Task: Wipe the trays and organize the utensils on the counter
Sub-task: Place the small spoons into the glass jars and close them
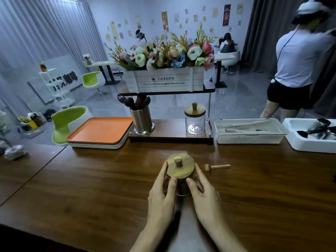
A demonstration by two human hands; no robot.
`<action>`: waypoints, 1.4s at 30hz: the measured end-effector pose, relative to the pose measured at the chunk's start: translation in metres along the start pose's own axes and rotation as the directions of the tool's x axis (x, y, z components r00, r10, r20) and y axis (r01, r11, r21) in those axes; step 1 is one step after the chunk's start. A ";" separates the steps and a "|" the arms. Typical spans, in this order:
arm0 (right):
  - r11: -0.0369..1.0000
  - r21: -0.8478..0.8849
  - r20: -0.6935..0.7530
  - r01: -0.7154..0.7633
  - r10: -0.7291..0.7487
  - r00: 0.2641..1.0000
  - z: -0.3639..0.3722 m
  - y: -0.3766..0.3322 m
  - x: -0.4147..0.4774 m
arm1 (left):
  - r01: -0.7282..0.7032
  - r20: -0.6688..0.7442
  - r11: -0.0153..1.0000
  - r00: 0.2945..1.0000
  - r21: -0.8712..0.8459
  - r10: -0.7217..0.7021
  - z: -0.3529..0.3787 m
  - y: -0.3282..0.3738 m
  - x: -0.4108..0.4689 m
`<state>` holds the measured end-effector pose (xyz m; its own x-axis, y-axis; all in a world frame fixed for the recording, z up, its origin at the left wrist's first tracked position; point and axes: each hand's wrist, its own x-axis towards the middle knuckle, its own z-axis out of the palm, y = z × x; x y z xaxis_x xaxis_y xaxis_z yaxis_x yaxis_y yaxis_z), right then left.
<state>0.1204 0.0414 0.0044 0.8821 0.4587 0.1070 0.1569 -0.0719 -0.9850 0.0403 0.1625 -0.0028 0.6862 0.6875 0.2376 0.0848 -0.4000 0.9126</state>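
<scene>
We grip the glass jar (182,188) from both sides, our left hand (161,194) and right hand (205,196) curled round it. Its wooden lid (180,166) seems fully seated.

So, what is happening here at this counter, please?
A person holds a small glass jar with a wooden lid between the left hand and the right hand, on the wooden counter. A little wooden scoop lies just right of it. At the back, orange trays sit stacked on the left. A metal cup of dark spoons and a second jar stand on a low shelf.
</scene>
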 end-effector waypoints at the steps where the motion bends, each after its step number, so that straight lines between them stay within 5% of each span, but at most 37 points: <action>1: 1.000 0.000 0.001 0.009 -0.009 1.000 0.004 -0.004 0.006 | -0.011 0.011 1.000 1.000 -0.010 0.011 -0.002 0.000 0.009; 10: 0.946 -0.304 -0.007 0.114 -0.122 0.993 0.055 -0.051 0.104 | -0.090 0.095 0.996 0.991 -0.013 0.091 -0.039 0.012 0.136; 26: 0.972 -0.233 -0.088 -0.021 0.001 0.996 0.102 -0.030 0.244 | -0.075 0.295 0.997 0.953 -0.002 0.072 -0.023 -0.010 0.279; 42: 0.977 -0.212 -0.054 -0.004 -0.008 0.999 0.094 -0.026 0.230 | -0.156 0.221 0.988 0.963 -0.001 0.152 -0.019 -0.032 0.267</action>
<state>0.2776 0.2316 0.0421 0.9035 0.4109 0.1216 0.2439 -0.2597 -0.9344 0.2065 0.3704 0.0377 0.8334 0.4679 0.2942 -0.0239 -0.5012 0.8650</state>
